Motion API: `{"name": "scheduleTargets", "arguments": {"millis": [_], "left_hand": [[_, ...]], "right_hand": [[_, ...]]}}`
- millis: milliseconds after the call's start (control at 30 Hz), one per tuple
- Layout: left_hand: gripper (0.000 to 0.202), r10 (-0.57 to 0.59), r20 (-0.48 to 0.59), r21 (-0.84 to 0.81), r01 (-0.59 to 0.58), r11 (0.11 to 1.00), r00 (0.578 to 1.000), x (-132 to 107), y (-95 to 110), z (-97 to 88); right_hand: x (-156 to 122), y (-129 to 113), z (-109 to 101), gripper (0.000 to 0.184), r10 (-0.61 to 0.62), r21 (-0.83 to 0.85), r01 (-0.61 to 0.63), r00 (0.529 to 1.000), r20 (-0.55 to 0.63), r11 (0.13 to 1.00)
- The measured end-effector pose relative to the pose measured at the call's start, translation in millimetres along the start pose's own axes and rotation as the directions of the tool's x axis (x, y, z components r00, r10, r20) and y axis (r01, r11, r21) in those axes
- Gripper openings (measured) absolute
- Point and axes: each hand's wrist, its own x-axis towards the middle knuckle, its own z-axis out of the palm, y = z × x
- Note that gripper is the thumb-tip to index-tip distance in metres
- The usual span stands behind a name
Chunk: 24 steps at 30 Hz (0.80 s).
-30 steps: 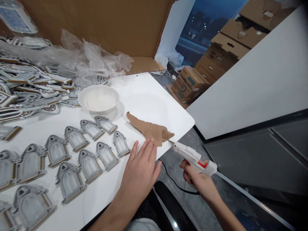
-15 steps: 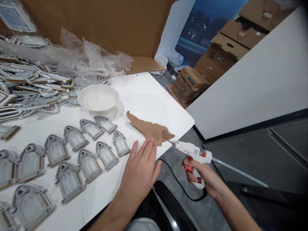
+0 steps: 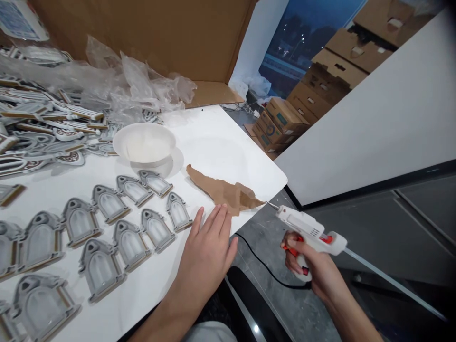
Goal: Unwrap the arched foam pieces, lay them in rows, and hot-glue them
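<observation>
My right hand [image 3: 313, 266] is wrapped round the handle of a white glue gun [image 3: 302, 223] with an orange trigger. A long translucent glue stick [image 3: 392, 282] sticks out of its back end. The metal nozzle points at the right tip of a torn piece of brown paper [image 3: 224, 192] near the table edge. My left hand [image 3: 208, 247] lies flat with fingers stretched, its fingertips on the paper's near edge. Left of it stand rows of small grey arched window-shaped pieces [image 3: 155, 230] on the white table [image 3: 213, 142].
A white bowl [image 3: 144, 142] stands behind the arched pieces. Piled grey-and-white trim pieces [image 3: 53, 118] and crumpled clear plastic [image 3: 142, 85] lie at the back left, before a large cardboard box [image 3: 160, 38]. A black cord [image 3: 263, 266] hangs below the table edge. Cartons [image 3: 281, 121] sit on the floor.
My right hand has drawn the glue gun to the right, away from the paper, and the paper's right tip has stretched out toward the nozzle. My left hand has stayed in place.
</observation>
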Motion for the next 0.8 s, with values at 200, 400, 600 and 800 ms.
{"name": "scheduleTargets", "arguments": {"millis": [200,400,600,800], "left_hand": [[0.040,0.004,0.002,0.003,-0.004,1.000,1.000,-1,0,-1.4],[0.040,0.007,-0.004,0.008,-0.007,1.000,1.000,0,0,-0.5],[0.039,0.003,0.002,0.005,-0.003,1.000,1.000,0,0,-0.5],[0.039,0.012,0.004,0.010,-0.012,1.000,1.000,0,0,-0.6]], "right_hand": [[5,11,6,0.029,-0.539,-0.668,0.383,0.842,-0.031,0.638],[16,15,-5,0.012,-0.671,-0.793,0.540,0.702,0.239,0.282],[7,18,-8,0.013,-0.641,-0.889,0.448,0.710,0.293,0.089],[-1,21,-17,0.018,-0.733,-0.794,0.602,0.574,0.365,0.076]]}}
